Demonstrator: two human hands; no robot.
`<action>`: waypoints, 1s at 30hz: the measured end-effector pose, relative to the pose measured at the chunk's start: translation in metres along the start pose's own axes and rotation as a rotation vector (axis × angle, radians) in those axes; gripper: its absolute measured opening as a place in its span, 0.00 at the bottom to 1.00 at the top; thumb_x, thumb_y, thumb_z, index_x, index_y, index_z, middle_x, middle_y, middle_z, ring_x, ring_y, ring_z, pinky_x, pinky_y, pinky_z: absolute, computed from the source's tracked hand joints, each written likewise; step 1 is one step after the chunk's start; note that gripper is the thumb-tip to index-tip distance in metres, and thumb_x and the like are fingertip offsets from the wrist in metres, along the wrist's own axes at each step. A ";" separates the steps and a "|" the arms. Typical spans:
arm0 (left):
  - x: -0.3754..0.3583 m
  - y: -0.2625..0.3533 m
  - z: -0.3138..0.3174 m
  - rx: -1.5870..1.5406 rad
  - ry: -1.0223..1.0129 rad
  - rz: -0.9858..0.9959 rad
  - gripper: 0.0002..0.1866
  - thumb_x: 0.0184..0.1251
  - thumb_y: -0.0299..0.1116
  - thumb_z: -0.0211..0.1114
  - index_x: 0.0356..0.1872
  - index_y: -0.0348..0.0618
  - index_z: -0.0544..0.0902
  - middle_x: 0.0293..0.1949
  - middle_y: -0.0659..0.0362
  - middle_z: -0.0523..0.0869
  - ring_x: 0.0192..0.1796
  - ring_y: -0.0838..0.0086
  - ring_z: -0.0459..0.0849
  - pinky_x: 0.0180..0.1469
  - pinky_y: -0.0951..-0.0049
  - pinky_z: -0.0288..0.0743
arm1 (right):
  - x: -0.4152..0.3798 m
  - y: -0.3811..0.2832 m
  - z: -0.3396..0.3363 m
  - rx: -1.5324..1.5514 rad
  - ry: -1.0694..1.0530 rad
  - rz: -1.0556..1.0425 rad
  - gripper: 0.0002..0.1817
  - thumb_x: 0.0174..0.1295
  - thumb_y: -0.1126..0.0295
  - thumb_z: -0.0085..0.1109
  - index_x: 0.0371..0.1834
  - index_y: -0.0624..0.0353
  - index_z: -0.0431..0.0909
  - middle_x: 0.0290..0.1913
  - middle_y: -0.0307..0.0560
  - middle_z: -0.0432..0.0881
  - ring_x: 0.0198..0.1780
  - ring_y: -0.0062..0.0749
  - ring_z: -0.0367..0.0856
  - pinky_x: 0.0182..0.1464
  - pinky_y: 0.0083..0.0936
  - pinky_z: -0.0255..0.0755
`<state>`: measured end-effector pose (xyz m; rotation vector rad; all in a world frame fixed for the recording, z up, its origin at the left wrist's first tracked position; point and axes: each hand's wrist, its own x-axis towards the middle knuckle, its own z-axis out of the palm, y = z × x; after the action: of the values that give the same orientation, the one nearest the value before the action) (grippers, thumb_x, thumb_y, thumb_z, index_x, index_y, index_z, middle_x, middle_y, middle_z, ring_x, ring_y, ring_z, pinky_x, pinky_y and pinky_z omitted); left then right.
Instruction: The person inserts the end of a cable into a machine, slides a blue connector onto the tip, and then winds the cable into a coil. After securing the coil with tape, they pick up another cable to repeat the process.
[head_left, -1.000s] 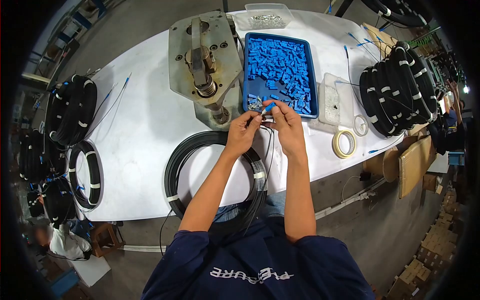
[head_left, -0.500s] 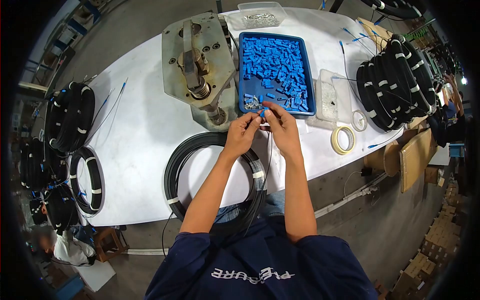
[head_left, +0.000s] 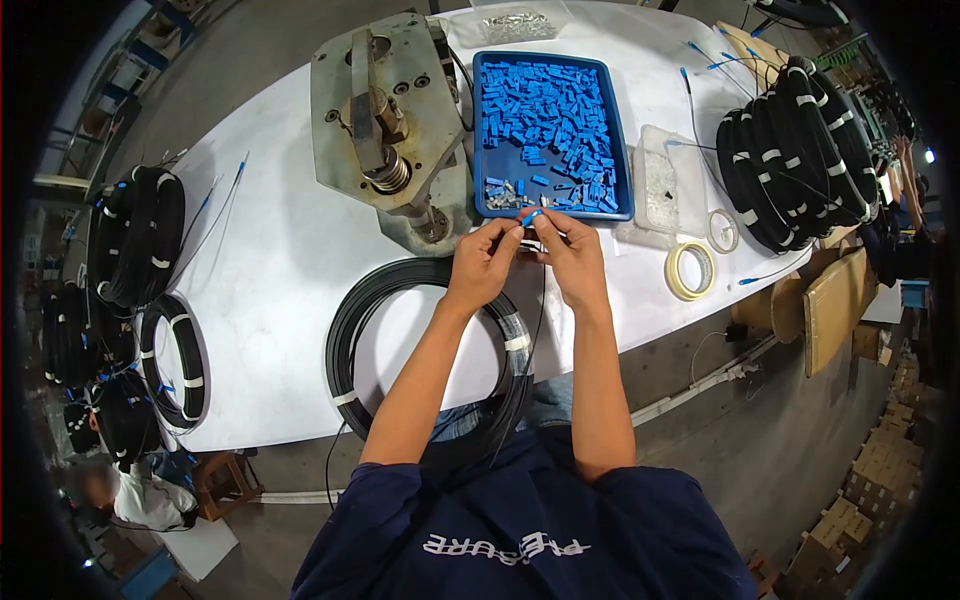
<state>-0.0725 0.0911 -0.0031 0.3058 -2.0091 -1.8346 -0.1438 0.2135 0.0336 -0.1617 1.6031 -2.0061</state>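
At the near rim of the blue tray (head_left: pixel 621 150), a blue piece (head_left: pixel 531 218) is held between left hand (head_left: pixel 484 262) and right hand (head_left: pixel 576 260), more exposed than moments ago; handling seems unfinished.

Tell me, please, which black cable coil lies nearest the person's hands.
It is the coil crossed by the left forearm; the left group and the right group lie farther away.

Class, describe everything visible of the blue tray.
The blue tray is rectangular, plastic-looking, with rounded corners and a raised rim. It lies flat on the white table, between a metal machine and a clear box. Small blue pieces cover most of its floor; silvery pieces sit in its near left corner. The left hand and right hand are at its near edge; contact is unclear.
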 end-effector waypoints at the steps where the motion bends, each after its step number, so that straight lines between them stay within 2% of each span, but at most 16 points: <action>1: -0.001 -0.001 0.000 0.000 -0.001 -0.003 0.10 0.74 0.32 0.60 0.39 0.36 0.84 0.24 0.67 0.78 0.26 0.84 0.72 0.28 0.79 0.66 | 0.002 0.006 -0.001 -0.091 0.023 -0.018 0.13 0.71 0.64 0.60 0.49 0.61 0.85 0.40 0.38 0.85 0.39 0.19 0.81 0.34 0.18 0.76; 2: 0.000 -0.001 0.000 0.031 0.005 -0.009 0.10 0.73 0.32 0.61 0.39 0.35 0.84 0.24 0.66 0.79 0.25 0.84 0.73 0.28 0.79 0.67 | 0.003 0.007 0.001 -0.181 0.045 -0.038 0.13 0.72 0.63 0.58 0.50 0.60 0.85 0.43 0.39 0.86 0.44 0.23 0.84 0.37 0.21 0.80; 3: -0.001 -0.002 -0.001 0.061 0.011 -0.016 0.09 0.73 0.31 0.61 0.40 0.34 0.84 0.24 0.64 0.81 0.25 0.84 0.74 0.28 0.78 0.68 | 0.000 0.007 0.006 -0.274 0.109 -0.066 0.13 0.72 0.64 0.57 0.47 0.61 0.85 0.40 0.39 0.85 0.39 0.20 0.83 0.35 0.20 0.80; 4: -0.002 -0.002 0.000 0.060 0.012 -0.021 0.09 0.73 0.31 0.61 0.40 0.34 0.84 0.24 0.64 0.81 0.25 0.84 0.74 0.28 0.78 0.68 | -0.002 0.012 0.009 -0.275 0.109 -0.062 0.13 0.72 0.64 0.57 0.47 0.61 0.85 0.40 0.39 0.85 0.39 0.20 0.83 0.35 0.20 0.80; 6: -0.001 0.002 0.002 0.034 0.036 0.014 0.09 0.72 0.30 0.61 0.40 0.34 0.84 0.25 0.61 0.83 0.25 0.83 0.76 0.28 0.78 0.71 | -0.002 0.019 0.019 -0.179 0.208 -0.179 0.13 0.72 0.64 0.58 0.46 0.62 0.85 0.38 0.39 0.85 0.35 0.16 0.81 0.30 0.17 0.77; 7: -0.001 0.004 0.003 0.035 0.037 0.011 0.09 0.72 0.30 0.61 0.40 0.34 0.84 0.25 0.61 0.83 0.25 0.83 0.76 0.28 0.78 0.71 | -0.004 0.021 0.021 -0.159 0.228 -0.171 0.13 0.72 0.67 0.57 0.47 0.66 0.84 0.37 0.43 0.86 0.35 0.20 0.82 0.31 0.19 0.79; 9: -0.002 0.010 0.003 -0.021 0.019 -0.027 0.09 0.74 0.31 0.61 0.43 0.35 0.84 0.25 0.69 0.79 0.28 0.87 0.73 0.30 0.82 0.68 | -0.006 0.021 0.024 -0.156 0.231 -0.185 0.13 0.72 0.67 0.57 0.47 0.67 0.84 0.37 0.43 0.86 0.35 0.20 0.82 0.31 0.18 0.79; 13: -0.002 -0.001 0.003 0.011 0.039 -0.020 0.09 0.74 0.31 0.61 0.43 0.35 0.85 0.24 0.68 0.78 0.27 0.87 0.73 0.29 0.82 0.70 | -0.004 0.028 0.024 -0.136 0.241 -0.240 0.12 0.73 0.68 0.55 0.46 0.67 0.83 0.38 0.43 0.85 0.34 0.20 0.82 0.30 0.19 0.81; 17: -0.002 -0.003 0.003 -0.008 0.020 -0.040 0.09 0.74 0.31 0.61 0.43 0.36 0.85 0.23 0.68 0.77 0.27 0.87 0.73 0.28 0.82 0.71 | -0.008 0.036 0.032 -0.133 0.309 -0.230 0.12 0.73 0.67 0.56 0.46 0.66 0.83 0.38 0.43 0.85 0.33 0.20 0.81 0.30 0.20 0.81; 19: 0.000 0.000 0.002 0.005 0.004 -0.023 0.09 0.74 0.31 0.62 0.44 0.36 0.85 0.23 0.68 0.77 0.27 0.88 0.73 0.28 0.82 0.72 | -0.009 0.032 0.034 0.049 0.323 -0.152 0.13 0.73 0.67 0.56 0.47 0.66 0.84 0.37 0.43 0.85 0.32 0.20 0.81 0.29 0.19 0.79; 21: 0.000 0.003 0.004 -0.075 -0.022 -0.139 0.09 0.73 0.31 0.62 0.44 0.36 0.85 0.23 0.68 0.77 0.27 0.87 0.73 0.29 0.81 0.72 | -0.009 0.027 0.025 0.010 0.294 -0.137 0.13 0.73 0.66 0.56 0.48 0.66 0.84 0.37 0.43 0.85 0.32 0.20 0.81 0.30 0.19 0.79; 26: 0.002 0.004 0.002 0.008 -0.061 -0.070 0.09 0.73 0.31 0.62 0.42 0.35 0.85 0.24 0.66 0.79 0.28 0.86 0.74 0.31 0.81 0.71 | -0.013 0.018 0.015 -0.122 0.246 -0.113 0.14 0.72 0.66 0.57 0.48 0.65 0.84 0.38 0.43 0.85 0.31 0.21 0.81 0.30 0.19 0.78; 28: 0.001 0.002 0.001 0.071 -0.057 -0.042 0.09 0.73 0.32 0.62 0.42 0.35 0.85 0.24 0.66 0.79 0.28 0.85 0.74 0.31 0.81 0.71 | -0.012 0.026 0.015 -0.433 0.308 -0.451 0.13 0.72 0.66 0.57 0.48 0.64 0.84 0.37 0.42 0.85 0.32 0.21 0.81 0.30 0.19 0.77; 30: 0.002 0.000 0.001 0.029 -0.041 -0.008 0.09 0.72 0.31 0.62 0.42 0.36 0.86 0.23 0.63 0.83 0.25 0.83 0.76 0.29 0.78 0.71 | -0.012 0.028 0.016 -0.388 0.305 -0.412 0.13 0.72 0.66 0.57 0.48 0.63 0.85 0.37 0.41 0.85 0.33 0.21 0.82 0.30 0.19 0.76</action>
<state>-0.0747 0.0914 -0.0029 0.2879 -2.0666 -1.8319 -0.1176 0.2019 0.0153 -0.3733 2.3043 -2.0621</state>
